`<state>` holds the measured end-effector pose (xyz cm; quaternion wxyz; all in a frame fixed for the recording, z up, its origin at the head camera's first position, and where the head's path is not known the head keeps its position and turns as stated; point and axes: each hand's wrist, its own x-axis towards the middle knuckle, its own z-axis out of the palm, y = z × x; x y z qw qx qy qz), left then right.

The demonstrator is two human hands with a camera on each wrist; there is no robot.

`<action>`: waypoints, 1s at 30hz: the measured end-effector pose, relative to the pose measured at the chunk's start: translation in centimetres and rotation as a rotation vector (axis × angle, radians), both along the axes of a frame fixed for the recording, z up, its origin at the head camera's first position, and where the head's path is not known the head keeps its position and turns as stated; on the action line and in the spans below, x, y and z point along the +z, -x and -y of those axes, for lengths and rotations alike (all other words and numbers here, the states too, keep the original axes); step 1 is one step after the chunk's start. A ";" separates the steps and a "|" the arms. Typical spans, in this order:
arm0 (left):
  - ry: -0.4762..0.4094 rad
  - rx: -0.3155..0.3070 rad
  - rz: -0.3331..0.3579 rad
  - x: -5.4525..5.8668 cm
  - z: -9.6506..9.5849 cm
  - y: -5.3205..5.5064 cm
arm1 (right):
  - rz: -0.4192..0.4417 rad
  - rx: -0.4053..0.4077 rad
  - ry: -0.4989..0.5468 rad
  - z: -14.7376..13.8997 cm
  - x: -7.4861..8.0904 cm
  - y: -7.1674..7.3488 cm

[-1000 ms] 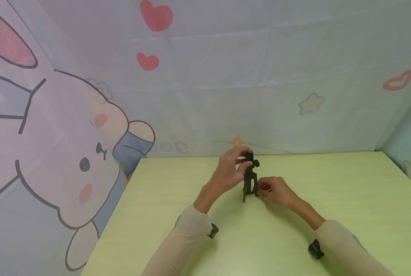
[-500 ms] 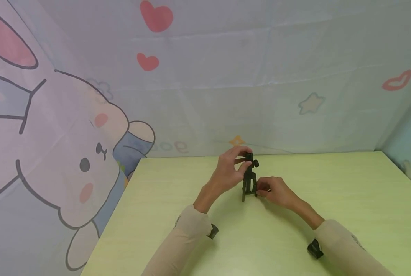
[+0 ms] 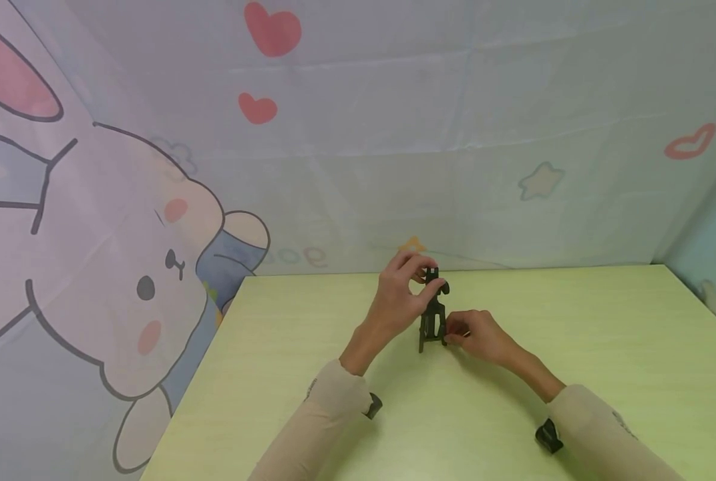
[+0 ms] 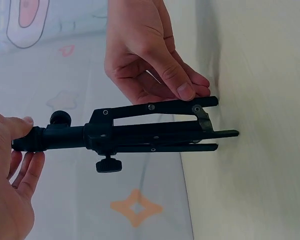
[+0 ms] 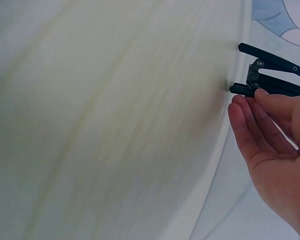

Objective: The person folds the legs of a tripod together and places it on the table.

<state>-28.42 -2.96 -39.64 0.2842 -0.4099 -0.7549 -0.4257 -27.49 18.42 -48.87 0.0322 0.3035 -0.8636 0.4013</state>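
A small black tripod [image 3: 432, 312] stands upright near the back of the table, its legs folded fairly close together. My left hand [image 3: 393, 300] holds its top end between thumb and fingers. Lower down, my right hand [image 3: 485, 338] pinches one leg close to its foot. In the left wrist view the tripod appears sideways, with a knurled side knob [image 4: 109, 165] below the collar and another knob [image 4: 60, 118] nearer the top. From the right wrist, the thumb and fingertips [image 5: 238, 114] show at the lower end of a leg [image 5: 244, 90], while the tripod's top is out of frame.
The pale yellow-green table [image 3: 574, 307] ends at a printed cloth backdrop [image 3: 382, 167] just behind the tripod. A black wrist-worn piece [image 3: 548, 436] hangs under the right sleeve, and another [image 3: 373, 405] under the left.
The tripod has shifted slightly to the left, and both hands have kept hold of it. My left thumb has slid across its upper part, toward the right.
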 end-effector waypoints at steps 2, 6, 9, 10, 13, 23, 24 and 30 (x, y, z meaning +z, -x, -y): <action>0.007 0.008 -0.004 0.1 0.0 -0.1 | -0.004 0.009 0.000 0.1 0.0 -0.1; 0.007 0.004 0.002 0.2 0.0 -0.2 | -0.005 0.017 0.006 0.2 0.0 -0.3; 0.004 -0.014 0.009 0.4 0.0 -0.3 | 0.011 0.025 0.001 0.3 0.1 -0.4; 0.006 -0.020 0.010 0.4 0.0 -0.4 | 0.018 0.028 -0.001 0.4 0.1 -0.4; 0.016 -0.037 0.012 0.6 0.0 -0.5 | 0.033 0.032 -0.005 0.3 0.3 -0.6; 0.058 -0.082 0.067 1.0 0.1 -0.6 | -0.013 -0.003 0.026 -0.6 0.6 -1.0; 0.060 -0.088 0.077 1.0 0.1 -0.6 | -0.015 -0.012 0.030 -0.6 0.6 -1.0; 0.065 -0.123 0.132 1.2 0.1 -0.6 | -0.005 -0.064 0.058 -0.7 0.9 -1.1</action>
